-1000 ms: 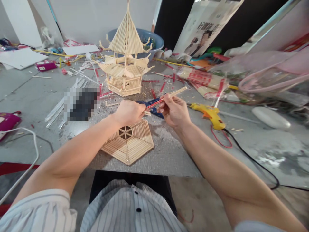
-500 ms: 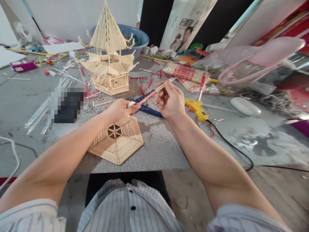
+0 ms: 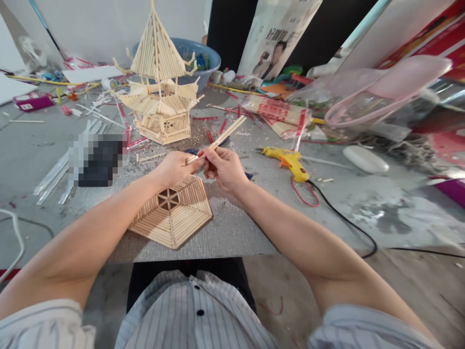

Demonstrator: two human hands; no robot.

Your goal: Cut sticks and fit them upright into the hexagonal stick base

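Note:
A pair of wooden chopsticks (image 3: 231, 131) slants up and to the right from between my hands, bare at the far end. My left hand (image 3: 174, 167) is closed around the lower end, where short pale stick ends poke out. Right beside it, my right hand (image 3: 227, 169) pinches the chopsticks; a bit of red wrapper (image 3: 201, 152) shows at its fingers. Below my hands lies a hexagonal panel of wooden sticks (image 3: 191, 211) with a spoked opening, partly covered by my left forearm. A blue-handled tool (image 3: 223, 141) lies mostly hidden behind my right hand.
A stick-built pagoda (image 3: 158, 53) stands beyond my hands, before a blue basin (image 3: 209, 60). To the right lie a yellow glue gun (image 3: 290, 162) with its black cord and packs of wrapped chopsticks (image 3: 274, 109). Clear plastic strips (image 3: 54, 177) lie left. Wrapper scraps litter the table.
My right hand has moved down and left along the chopsticks to meet my left hand. The red-printed wrapper no longer covers their upper length. The view has shifted slightly.

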